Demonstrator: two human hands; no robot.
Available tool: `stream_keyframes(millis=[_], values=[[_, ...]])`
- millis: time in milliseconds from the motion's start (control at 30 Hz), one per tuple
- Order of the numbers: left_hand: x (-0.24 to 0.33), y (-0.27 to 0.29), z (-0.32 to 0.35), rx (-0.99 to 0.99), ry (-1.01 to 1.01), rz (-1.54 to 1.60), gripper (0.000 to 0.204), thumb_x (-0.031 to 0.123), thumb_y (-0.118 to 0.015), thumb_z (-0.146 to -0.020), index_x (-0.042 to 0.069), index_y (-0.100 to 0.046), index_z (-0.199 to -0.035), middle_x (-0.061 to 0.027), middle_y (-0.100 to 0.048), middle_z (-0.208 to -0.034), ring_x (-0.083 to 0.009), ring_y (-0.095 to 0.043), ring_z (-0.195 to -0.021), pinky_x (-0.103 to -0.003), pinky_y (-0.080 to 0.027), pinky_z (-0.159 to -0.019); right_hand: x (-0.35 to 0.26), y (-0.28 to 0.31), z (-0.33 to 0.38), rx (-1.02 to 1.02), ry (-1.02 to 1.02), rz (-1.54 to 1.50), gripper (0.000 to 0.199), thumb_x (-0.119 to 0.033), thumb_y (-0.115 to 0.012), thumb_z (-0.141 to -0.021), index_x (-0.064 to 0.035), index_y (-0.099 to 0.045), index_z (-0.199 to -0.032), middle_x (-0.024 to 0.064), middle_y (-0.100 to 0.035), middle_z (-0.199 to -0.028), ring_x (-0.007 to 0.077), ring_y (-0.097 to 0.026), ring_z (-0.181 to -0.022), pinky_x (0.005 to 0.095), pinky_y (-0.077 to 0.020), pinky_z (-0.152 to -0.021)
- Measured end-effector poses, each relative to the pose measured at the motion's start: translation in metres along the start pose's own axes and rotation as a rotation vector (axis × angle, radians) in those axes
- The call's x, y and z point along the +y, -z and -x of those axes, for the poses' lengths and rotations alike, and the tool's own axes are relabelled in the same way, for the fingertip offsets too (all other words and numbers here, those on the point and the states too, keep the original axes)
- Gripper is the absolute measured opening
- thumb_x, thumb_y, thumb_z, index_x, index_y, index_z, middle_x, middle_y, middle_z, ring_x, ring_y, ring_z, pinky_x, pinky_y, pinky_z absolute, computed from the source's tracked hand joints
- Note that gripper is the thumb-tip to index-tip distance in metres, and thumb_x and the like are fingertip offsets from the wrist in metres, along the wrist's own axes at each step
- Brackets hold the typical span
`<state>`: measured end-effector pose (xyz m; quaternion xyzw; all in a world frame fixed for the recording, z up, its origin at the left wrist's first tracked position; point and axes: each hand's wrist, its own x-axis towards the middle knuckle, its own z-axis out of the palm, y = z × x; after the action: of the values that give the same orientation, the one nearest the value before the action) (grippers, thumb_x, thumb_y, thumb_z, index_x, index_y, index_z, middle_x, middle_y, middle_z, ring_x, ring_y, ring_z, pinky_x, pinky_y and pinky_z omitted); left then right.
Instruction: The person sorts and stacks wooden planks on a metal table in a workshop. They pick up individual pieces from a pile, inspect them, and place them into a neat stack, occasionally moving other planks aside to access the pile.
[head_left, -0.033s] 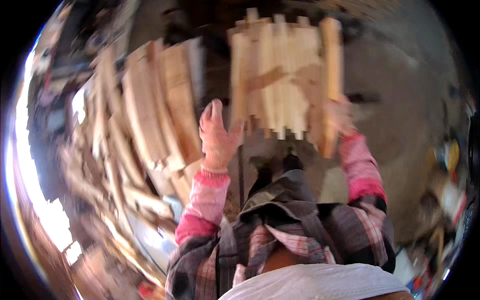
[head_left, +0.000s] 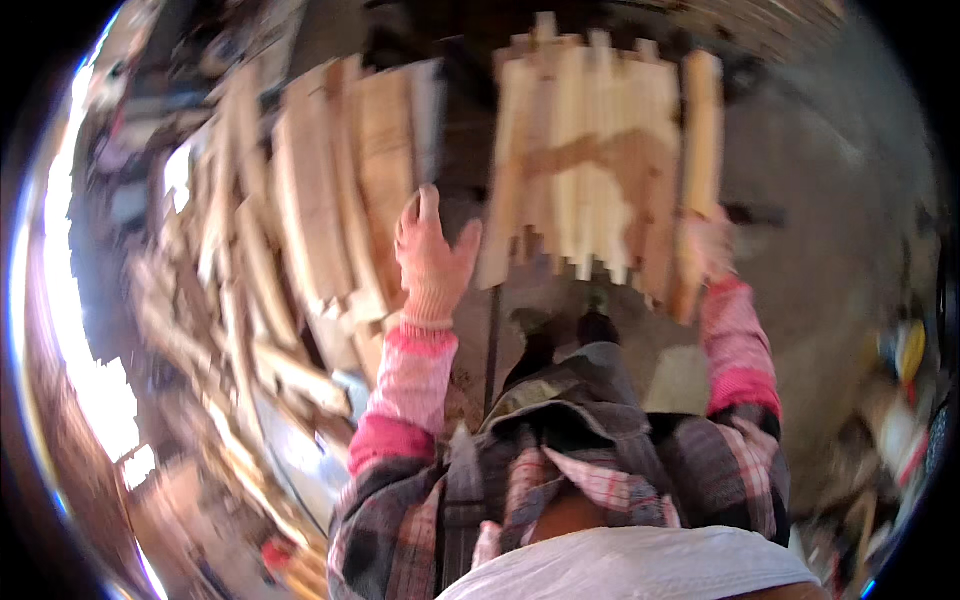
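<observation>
My right hand point(head_left: 708, 245) grips the near part of a narrow wooden board point(head_left: 704, 130), which stands lengthwise along the right side of a row of light wood strips point(head_left: 585, 110). The strips lie side by side with uneven ends, and a shadow falls across them. To their left, my left hand point(head_left: 437, 262) is open with its fingers apart and nothing in it. It hovers by the near right edge of a stack of wider planks point(head_left: 312, 190). Both hands look gloved, though motion blur softens their detail.
Rough wood offcuts point(head_left: 240, 330) lie heaped at the left, beyond the planks. A grey-edged board point(head_left: 427, 115) stands at the stack's right side. Bare floor point(head_left: 820, 240) stretches to the right, with blurred clutter point(head_left: 900, 400) including something yellow near the rim.
The whole scene has shifted to the right in the view. My left hand is now closer to the wide planks and farther from the strips. My right hand stays on the board.
</observation>
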<state>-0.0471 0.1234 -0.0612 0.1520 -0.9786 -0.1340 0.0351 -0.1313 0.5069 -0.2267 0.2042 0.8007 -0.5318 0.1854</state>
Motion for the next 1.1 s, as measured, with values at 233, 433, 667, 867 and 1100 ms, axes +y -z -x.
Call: stream_keyframes(millis=[233, 433, 667, 867, 1100], values=[[-0.083, 0.013, -0.006, -0.121, 0.241, -0.456, 0.100, 0.048, -0.083, -0.077, 0.000, -0.038, -0.151, -0.0207, -0.045, -0.149, -0.0379, -0.041, -0.141, -0.050, -0.039, -0.112, 0.073, -0.030, -0.056, 0.109, -0.027, 0.452, 0.058, -0.049, -0.058, -0.097, 0.0019, -0.063, -0.125, 0.0267, -0.069, -0.120, 0.0423, -0.065, -0.119, 0.0468, -0.0502, -0.099], [-0.077, 0.029, -0.023, -0.329, 0.144, -0.608, 0.116, 0.062, -0.083, -0.070, 0.002, -0.033, -0.155, -0.0169, -0.043, -0.149, -0.0387, -0.038, -0.141, -0.053, -0.038, -0.109, 0.083, -0.017, -0.077, -0.127, -0.090, 0.325, 0.075, -0.060, -0.054, -0.094, 0.0033, -0.060, -0.134, 0.0278, -0.065, -0.132, 0.0444, -0.059, -0.126, 0.0422, -0.0451, -0.105], [-0.074, 0.024, -0.028, -0.367, 0.080, -0.743, 0.097, 0.050, -0.083, -0.075, 0.003, -0.041, -0.150, -0.0176, -0.060, -0.132, -0.0348, -0.055, -0.121, -0.044, -0.051, -0.096, 0.007, -0.064, -0.009, 0.137, 0.372, 0.735, 0.039, -0.034, -0.063, -0.092, -0.0021, -0.069, -0.114, 0.0235, -0.070, -0.113, 0.0450, -0.065, -0.107, 0.0507, -0.0535, -0.091], [-0.108, 0.050, -0.028, -0.134, 0.330, -0.203, 0.045, 0.017, -0.066, -0.084, 0.010, -0.059, -0.128, -0.0190, -0.070, -0.105, -0.0335, -0.068, -0.096, -0.044, -0.056, -0.088, -0.086, -0.135, 0.126, -0.460, 0.437, 0.287, 0.053, -0.038, -0.062, -0.092, -0.0101, -0.061, -0.138, 0.0235, -0.064, -0.131, 0.0413, -0.058, -0.126, 0.0459, -0.0475, -0.107], [-0.054, 0.065, 0.022, 0.121, 0.250, 0.456, 0.006, 0.004, -0.065, -0.087, 0.008, -0.064, -0.091, 0.0009, -0.061, -0.080, -0.0092, -0.056, -0.078, -0.028, -0.048, -0.069, -0.179, -0.188, 0.218, -0.766, 0.489, 0.284, 0.116, -0.037, -0.085, -0.078, 0.0001, -0.014, -0.162, 0.0220, -0.041, -0.158, 0.0333, -0.044, -0.144, 0.0358, -0.0424, -0.115]])
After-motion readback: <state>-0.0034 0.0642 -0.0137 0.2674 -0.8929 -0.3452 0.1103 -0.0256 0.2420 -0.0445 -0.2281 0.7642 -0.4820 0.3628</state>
